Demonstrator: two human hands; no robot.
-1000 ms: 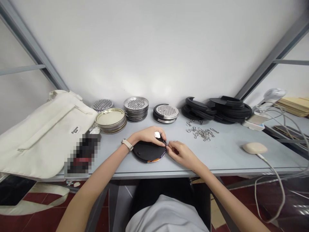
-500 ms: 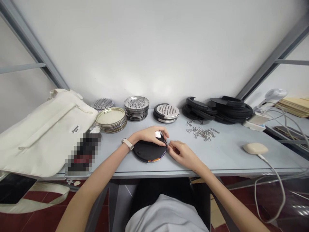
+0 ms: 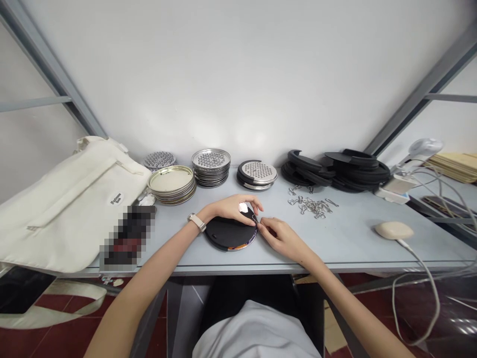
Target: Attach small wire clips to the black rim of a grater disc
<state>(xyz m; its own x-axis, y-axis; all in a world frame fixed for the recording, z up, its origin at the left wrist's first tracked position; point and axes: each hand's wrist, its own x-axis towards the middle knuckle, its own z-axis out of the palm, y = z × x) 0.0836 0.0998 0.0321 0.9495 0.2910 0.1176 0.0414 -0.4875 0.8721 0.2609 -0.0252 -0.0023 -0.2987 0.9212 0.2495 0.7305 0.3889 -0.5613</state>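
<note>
A flat round black case (image 3: 229, 232) lies on the grey table, with a strip of coloured, shiny rim showing at its front right edge. My left hand (image 3: 238, 209) holds it from the far side, thumb on top and fingers curled over the back right edge. A small white patch shows by the thumb; I cannot make out what it is. At the case's right edge, my right hand (image 3: 278, 233) pinches a small wire clip (image 3: 255, 218), partly hidden by the fingertips. Similar metal clips (image 3: 313, 206) lie in a loose pile beyond my right hand.
Along the wall stand stacked grater discs (image 3: 211, 166), gold-coloured round lids (image 3: 171, 185), a black-and-metal grater stack (image 3: 258, 174) and black round covers (image 3: 354, 171). A cream bag (image 3: 74, 209) lies left. A beige corded device (image 3: 394, 229) sits right, near white cables.
My right hand has shifted slightly left, bringing the wire clip closer against the case's edge. My left hand and the case have hardly moved.
</note>
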